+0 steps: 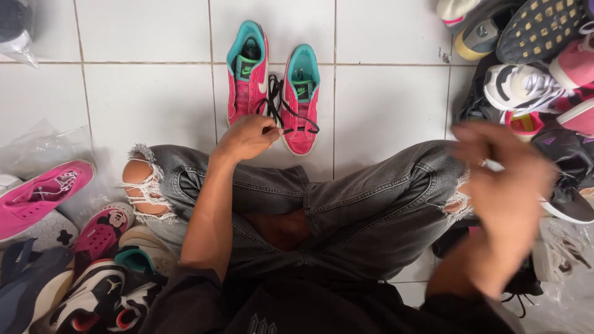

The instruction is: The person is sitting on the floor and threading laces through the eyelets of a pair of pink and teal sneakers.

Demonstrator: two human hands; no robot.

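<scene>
Person sits cross-legged on the white tile floor (142, 99), ripped grey jeans (346, 210) filling the centre of view.

Left hand (247, 137): reaches forward to about 11 o'clock of centre, fingers curled nearly closed, thumb and fingertips pinched on the black laces (276, 105). The laces run up from the pinch in loops between the two shoes. The hand sits just at the toe ends, touching or nearly touching the right-hand shoe's toe; can't tell which.

Pink sneakers, pair, teal lining, toes toward the person, at 12 o'clock of centre:
- left pink sneaker (247, 74): slightly further away, upright on its sole.
- right pink sneaker (301, 102): just beside it, closer in, toe near the knee line.
Black laces link both.

Right hand (504, 179): raised at 3 o'clock, close to the camera, heavily motion-blurred. Fingers look partly spread with nothing visible in them, but the blur means grip state can't be told for sure. It is well apart from the pink pair and sits in front of the shoe pile.

Surroundings:
- shoe pile (532, 74) at 1–3 o'clock: white, black, pink and yellow-studded trainers heaped together.
- second heap (80, 272) at 7–9 o'clock: a magenta slip-on, a pink shoe with a cartoon print, and black-and-white trainers.
- clear plastic bags (43, 145) at 9 o'clock, under and behind the magenta shoe.
</scene>
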